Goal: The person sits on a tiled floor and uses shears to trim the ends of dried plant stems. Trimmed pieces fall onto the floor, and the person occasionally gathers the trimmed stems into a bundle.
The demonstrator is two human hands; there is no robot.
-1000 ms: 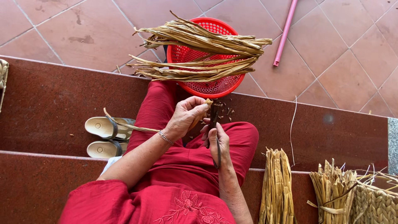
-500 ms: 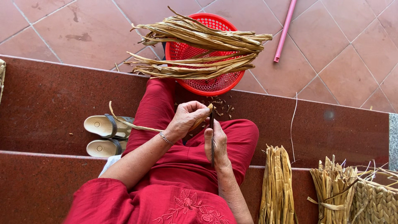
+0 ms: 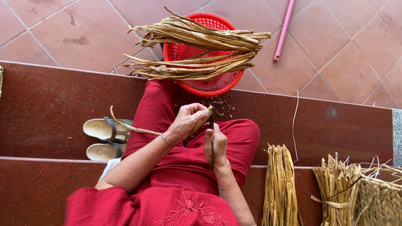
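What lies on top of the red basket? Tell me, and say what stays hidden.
Long dried plant strips lie in two loose bundles across the red basket, overhanging its rim. Through the gaps only red mesh shows; whatever lies on the bottom beneath them is covered.

Bright even daylight, soft shadows, no glare; sharp overall, slight wide-angle stretch at edges.

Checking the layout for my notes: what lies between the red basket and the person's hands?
In the head view, small dry plant scraps lie scattered on the dark red step between the red basket and the hands, left and right.
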